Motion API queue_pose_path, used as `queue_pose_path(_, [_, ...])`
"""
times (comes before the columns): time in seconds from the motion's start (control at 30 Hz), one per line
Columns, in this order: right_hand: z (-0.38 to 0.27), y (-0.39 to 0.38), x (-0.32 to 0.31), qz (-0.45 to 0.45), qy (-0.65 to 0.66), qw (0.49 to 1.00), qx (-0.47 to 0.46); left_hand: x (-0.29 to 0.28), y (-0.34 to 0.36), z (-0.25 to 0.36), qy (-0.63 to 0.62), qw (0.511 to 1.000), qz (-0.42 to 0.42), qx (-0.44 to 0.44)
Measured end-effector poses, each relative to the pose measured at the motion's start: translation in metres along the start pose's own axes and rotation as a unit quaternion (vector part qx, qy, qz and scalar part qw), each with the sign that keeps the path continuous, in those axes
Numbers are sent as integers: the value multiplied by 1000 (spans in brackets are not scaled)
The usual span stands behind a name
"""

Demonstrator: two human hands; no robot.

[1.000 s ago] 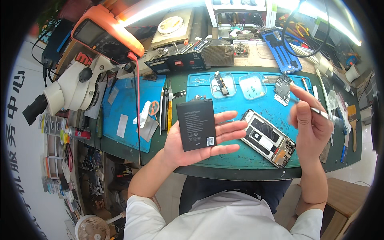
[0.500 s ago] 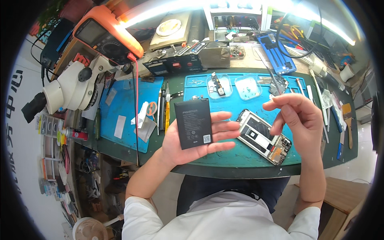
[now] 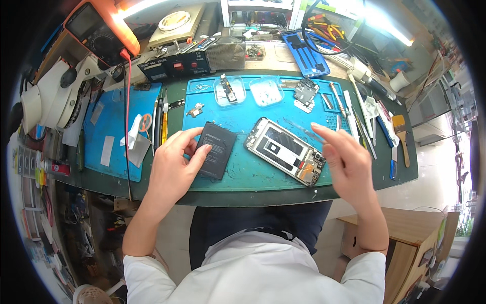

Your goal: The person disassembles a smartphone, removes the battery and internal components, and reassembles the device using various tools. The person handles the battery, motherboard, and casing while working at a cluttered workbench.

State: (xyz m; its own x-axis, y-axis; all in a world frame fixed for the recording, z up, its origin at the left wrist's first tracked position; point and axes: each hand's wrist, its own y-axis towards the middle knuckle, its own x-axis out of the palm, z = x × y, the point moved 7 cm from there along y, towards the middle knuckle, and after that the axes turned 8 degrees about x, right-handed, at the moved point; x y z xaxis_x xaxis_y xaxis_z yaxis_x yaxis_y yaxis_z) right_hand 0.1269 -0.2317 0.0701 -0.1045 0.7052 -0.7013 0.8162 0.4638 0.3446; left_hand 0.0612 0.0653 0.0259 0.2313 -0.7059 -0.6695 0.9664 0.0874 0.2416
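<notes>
My left hand (image 3: 174, 161) grips a black phone battery (image 3: 217, 150) by its left edge, thumb on the printed face and the other fingers partly hidden behind it. The battery is slightly tilted, low over the blue work mat (image 3: 238, 177); whether it touches the mat I cannot tell. To its right lies an opened phone (image 3: 286, 152), its inner frame and orange flex cable showing. My right hand (image 3: 349, 164) hovers by the phone's right end, fingers bent together. A thin, blurred, see-through streak (image 3: 304, 129) runs off its fingertips; its kind is unclear.
Two clear dishes (image 3: 267, 91) with small parts sit at the mat's back, near a loose phone board (image 3: 306, 92). Brushes and hand tools (image 3: 400, 134) lie right. An orange multimeter (image 3: 101, 33) and a white microscope (image 3: 55, 99) stand left; a blue phone frame (image 3: 305, 54) leans behind.
My left hand has turned from palm-up under the battery to gripping its edge, lowering it toward the mat. My right hand has come down beside the phone. The whole view has shifted.
</notes>
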Motion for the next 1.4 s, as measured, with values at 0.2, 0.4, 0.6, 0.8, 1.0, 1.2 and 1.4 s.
queue_pose_path(0.2, [-35,-14,42,-71,-132,983,-102,-8,-11,-11,72,993,43,80])
queue_pose_path(0.4, [-64,-9,95,-104,-175,965,-162,-11,-35,-27,17,988,135,67])
queue_pose_path(0.6, [-73,5,105,-82,-193,964,-164,-12,-39,-31,1,990,134,46])
queue_pose_path(0.8, [-65,-7,94,-102,-204,962,-148,-8,-36,-22,60,987,92,114])
queue_pose_path(1.0, [-60,0,85,-94,-209,963,-140,-3,-35,-11,104,979,70,158])
queue_pose_path(1.2, [-61,5,95,-110,-235,961,-97,-2,-34,-7,126,970,65,197])
queue_pose_path(1.4, [-61,7,97,-108,-215,968,-77,-3,-34,-6,135,969,69,197])
